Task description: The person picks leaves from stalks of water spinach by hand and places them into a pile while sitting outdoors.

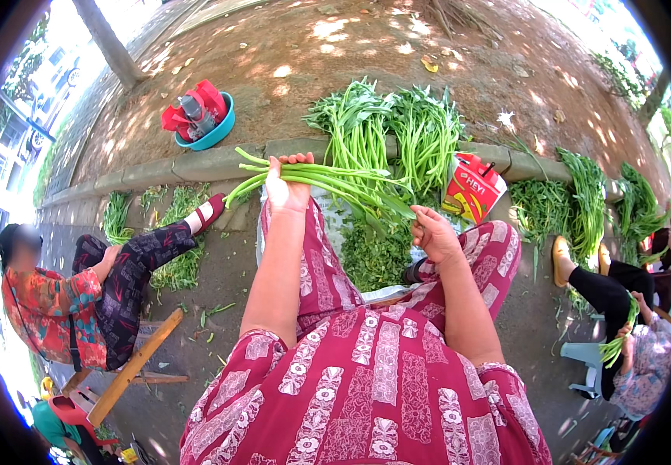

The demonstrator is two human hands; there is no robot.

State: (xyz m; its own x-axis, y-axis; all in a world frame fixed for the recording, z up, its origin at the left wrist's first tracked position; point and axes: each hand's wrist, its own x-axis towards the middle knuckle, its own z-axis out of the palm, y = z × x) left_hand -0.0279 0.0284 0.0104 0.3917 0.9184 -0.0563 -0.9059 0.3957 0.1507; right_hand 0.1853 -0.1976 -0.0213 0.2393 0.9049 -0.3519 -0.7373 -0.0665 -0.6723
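Observation:
My left hand (290, 189) grips a small bunch of long green leafy stems (344, 179), likely water spinach, around its middle. The bare stem ends point left and the leaves point right. At the leafy end, the thumb and fingers of my right hand (435, 233) pinch a leaf tip (403, 211). Below, between my knees, lies a heap of loose green leaves (379, 253) on a pale sheet (335, 218). Just beyond the bunch, two big bundles of the same greens, a left bundle (360, 131) and a right bundle (426, 139), rest across the stone curb (207, 167).
A red printed paper bag (473, 189) stands near my right knee. Beyond the curb, a turquoise basin (226, 125) holds a red bag and a bottle. One person (59, 302) sits on the left by a wooden bench (137, 363); another (643, 360) holds greens on the right.

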